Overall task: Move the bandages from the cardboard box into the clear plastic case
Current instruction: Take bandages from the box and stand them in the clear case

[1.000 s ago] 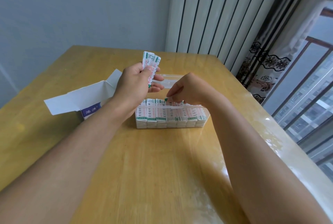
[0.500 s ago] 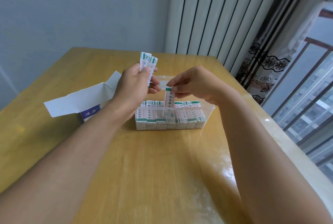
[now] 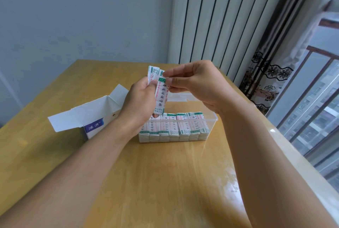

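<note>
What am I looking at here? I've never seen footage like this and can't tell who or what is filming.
No machine here: a person wears a camera on the head, looking forward and down at their own bare arms. There is just this one view. On the wooden table stands a clear plastic case, packed with rows of wrapped bandages. Left of it lies an opened cardboard box with a blue label. The left hand grips a few bandages. The right hand pinches the top of one single bandage, which hangs just above the case.
</note>
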`<state>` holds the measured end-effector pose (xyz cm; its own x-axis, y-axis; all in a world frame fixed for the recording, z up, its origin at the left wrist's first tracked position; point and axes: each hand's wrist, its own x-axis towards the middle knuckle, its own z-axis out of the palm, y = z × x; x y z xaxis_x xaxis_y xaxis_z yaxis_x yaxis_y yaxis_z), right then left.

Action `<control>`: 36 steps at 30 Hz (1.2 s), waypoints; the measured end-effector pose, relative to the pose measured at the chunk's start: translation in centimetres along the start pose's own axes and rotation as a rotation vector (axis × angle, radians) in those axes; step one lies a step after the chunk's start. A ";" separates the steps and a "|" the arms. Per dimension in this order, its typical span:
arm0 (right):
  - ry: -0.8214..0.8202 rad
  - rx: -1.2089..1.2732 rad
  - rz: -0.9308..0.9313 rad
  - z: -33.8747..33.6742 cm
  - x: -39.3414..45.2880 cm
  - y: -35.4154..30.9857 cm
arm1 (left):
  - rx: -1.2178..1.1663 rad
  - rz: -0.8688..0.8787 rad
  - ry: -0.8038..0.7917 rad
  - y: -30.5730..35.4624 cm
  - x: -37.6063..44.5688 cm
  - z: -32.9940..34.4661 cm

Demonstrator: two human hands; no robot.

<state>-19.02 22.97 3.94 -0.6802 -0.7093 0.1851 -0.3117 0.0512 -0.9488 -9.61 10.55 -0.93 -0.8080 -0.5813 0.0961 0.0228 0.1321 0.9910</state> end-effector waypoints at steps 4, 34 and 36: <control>0.078 -0.042 -0.024 0.2 0.0 -0.1 | -0.186 -0.090 -0.035 0.7 -0.5 0.1; 0.061 -0.173 0.106 -2.5 1.0 2.0 | 0.104 0.293 0.208 -1.5 1.2 -0.4; 0.010 -0.335 0.174 -2.3 1.2 3.2 | 0.082 0.295 0.217 -2.0 1.5 -0.4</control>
<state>-22.42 23.90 1.71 -0.7483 -0.6626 0.0324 -0.3892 0.3990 -0.8303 -10.64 9.11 -2.74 -0.6300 -0.6640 0.4027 0.1817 0.3781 0.9077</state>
